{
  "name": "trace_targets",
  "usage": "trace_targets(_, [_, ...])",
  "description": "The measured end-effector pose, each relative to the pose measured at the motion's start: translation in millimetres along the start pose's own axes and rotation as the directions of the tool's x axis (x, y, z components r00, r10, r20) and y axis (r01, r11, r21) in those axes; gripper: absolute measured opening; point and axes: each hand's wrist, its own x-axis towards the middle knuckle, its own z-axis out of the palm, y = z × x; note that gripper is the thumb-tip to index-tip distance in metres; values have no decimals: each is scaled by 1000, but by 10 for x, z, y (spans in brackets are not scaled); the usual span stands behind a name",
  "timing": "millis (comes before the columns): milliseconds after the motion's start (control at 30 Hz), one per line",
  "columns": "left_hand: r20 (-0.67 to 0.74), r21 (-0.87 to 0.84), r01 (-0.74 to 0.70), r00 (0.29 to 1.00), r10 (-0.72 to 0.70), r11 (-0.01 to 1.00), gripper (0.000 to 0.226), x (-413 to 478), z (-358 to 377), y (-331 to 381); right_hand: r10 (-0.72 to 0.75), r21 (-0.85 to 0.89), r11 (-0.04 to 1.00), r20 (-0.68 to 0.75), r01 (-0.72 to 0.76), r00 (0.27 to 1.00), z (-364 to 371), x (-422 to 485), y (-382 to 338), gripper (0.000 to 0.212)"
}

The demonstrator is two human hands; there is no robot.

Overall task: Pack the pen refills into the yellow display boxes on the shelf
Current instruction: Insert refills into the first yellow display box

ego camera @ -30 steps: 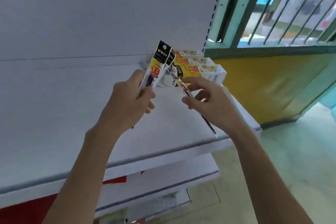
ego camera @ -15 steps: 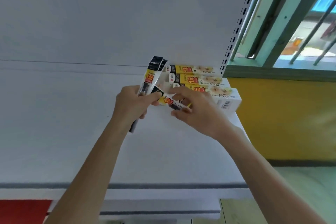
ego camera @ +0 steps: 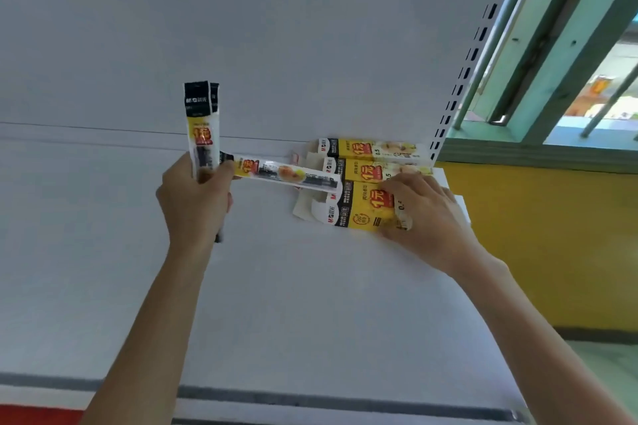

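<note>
Head view: left hand [ego camera: 193, 203] grips upright refill packets [ego camera: 202, 128] — horizontal packet [ego camera: 286, 174] reaches yellow display box [ego camera: 359, 209], gripped by right hand [ego camera: 431, 217].

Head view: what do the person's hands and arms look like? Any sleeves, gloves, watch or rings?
The left hand and the right hand are bare, with no gloves. The left forearm and right forearm are uncovered down to the picture's edge, so no sleeve shows. There is no watch or bracelet at either wrist, and no ring on the fingers in view.
</note>
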Motion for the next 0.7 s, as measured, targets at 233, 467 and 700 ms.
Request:
trace_targets(233, [-116,132,-96,987,111,987,15,20,-145,51,-34,53,998,-99,39,994,23,-14,86,61])
trace_targets(467, [-58,176,-63,995,75,982,13,-116,-145,19,-80,156,981,-221,116,972,37,-104,68,64])
trace_targets(700, [339,158,44,936,-96,986,22,-264,-11,84,-165,206,951,-291,230,942,89,-131,-87,65])
